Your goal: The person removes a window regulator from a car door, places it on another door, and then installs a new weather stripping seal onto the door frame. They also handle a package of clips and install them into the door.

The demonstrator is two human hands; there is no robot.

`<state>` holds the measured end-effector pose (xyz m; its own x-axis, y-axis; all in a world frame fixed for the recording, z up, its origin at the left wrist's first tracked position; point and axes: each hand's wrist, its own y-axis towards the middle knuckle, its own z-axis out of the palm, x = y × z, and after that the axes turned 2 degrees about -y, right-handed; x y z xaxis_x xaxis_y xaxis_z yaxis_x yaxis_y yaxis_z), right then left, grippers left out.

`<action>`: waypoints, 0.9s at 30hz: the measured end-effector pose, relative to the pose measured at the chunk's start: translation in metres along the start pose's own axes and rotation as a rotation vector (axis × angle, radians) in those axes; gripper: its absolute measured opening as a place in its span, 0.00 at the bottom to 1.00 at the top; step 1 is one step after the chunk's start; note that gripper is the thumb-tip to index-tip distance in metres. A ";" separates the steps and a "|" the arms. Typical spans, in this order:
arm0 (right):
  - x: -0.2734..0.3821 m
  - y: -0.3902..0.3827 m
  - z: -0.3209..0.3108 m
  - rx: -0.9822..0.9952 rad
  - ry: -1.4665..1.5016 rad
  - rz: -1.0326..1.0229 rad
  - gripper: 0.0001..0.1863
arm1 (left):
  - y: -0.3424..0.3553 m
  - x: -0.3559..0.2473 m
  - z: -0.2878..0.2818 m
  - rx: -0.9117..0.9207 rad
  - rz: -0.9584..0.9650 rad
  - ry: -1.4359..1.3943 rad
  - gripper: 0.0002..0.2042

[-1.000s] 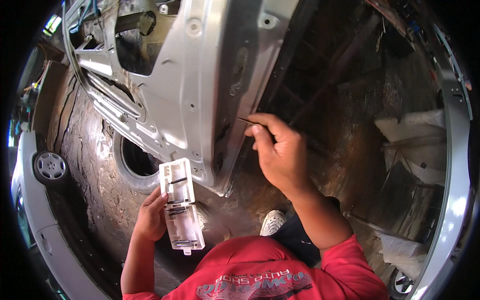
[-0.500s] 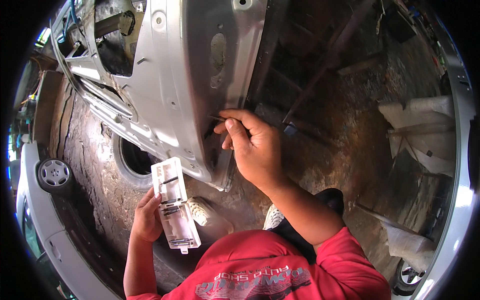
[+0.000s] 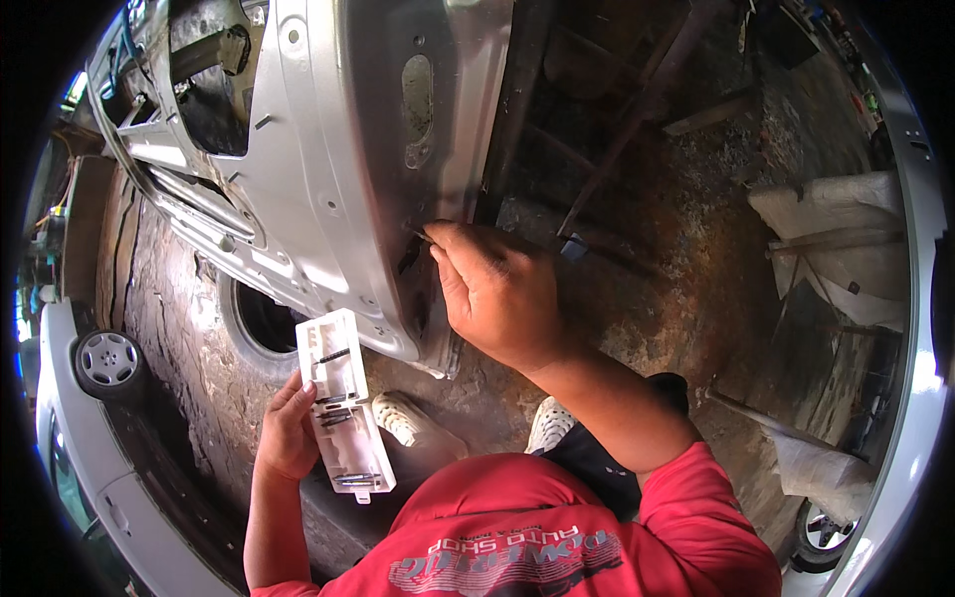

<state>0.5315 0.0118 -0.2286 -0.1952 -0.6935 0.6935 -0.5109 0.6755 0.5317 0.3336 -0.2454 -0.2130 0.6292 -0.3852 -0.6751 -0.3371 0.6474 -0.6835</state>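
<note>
My left hand (image 3: 288, 435) grips an opened white plastic case (image 3: 352, 450) by its left side, thumb over the rim. Several thin metal bits (image 3: 355, 480) lie in its lower half, and a dark one (image 3: 334, 356) lies across the upper half. My right hand (image 3: 504, 298) is closed in a pinch at the edge face of a silver car door (image 3: 303, 129). From its fingertips pokes the end of a thin dark bit (image 3: 422, 236), at the metal beside a dark slot (image 3: 409, 257). My fingers hide most of that bit, and I cannot tell whether its tip enters a hole.
A loose tyre (image 3: 239, 318) lies on the worn floor beneath the door. To the left stands a light-coloured car (image 3: 90, 438), and another car body edge (image 3: 920, 378) curves along the right. Pale sheeting (image 3: 836, 229) hangs at the right. My shoes (image 3: 398, 416) are below my hands.
My right hand has turned over the bit, its back now showing more and its fingers tucked in closer to the door. The left hand still holds the case, slightly shifted in view.
</note>
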 end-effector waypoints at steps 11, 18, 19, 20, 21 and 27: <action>0.020 -0.056 -0.035 0.226 0.681 0.571 0.18 | 0.009 0.013 -0.034 0.055 0.095 -0.222 0.28; 0.041 -0.098 -0.011 0.765 0.692 0.517 0.15 | 0.007 0.028 -0.025 0.144 0.154 -0.405 0.31; 0.046 -0.102 -0.006 0.827 0.704 0.532 0.17 | 0.003 0.031 -0.017 0.144 0.162 -0.420 0.32; 0.048 -0.107 -0.003 0.884 0.714 0.550 0.19 | 0.001 0.035 -0.008 0.148 0.165 -0.433 0.32; 0.044 -0.114 -0.002 0.939 0.773 0.603 0.20 | 0.000 0.037 0.000 0.161 0.136 -0.470 0.32; 0.011 -0.145 -0.016 1.035 0.924 1.028 0.15 | 0.009 0.089 0.004 0.249 -0.137 -0.420 0.29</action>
<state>0.6174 -0.0896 -0.2904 -0.4428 0.4965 0.7466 -0.8510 0.0294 -0.5243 0.3887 -0.2711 -0.2784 0.9007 -0.2126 -0.3790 -0.0870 0.7663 -0.6366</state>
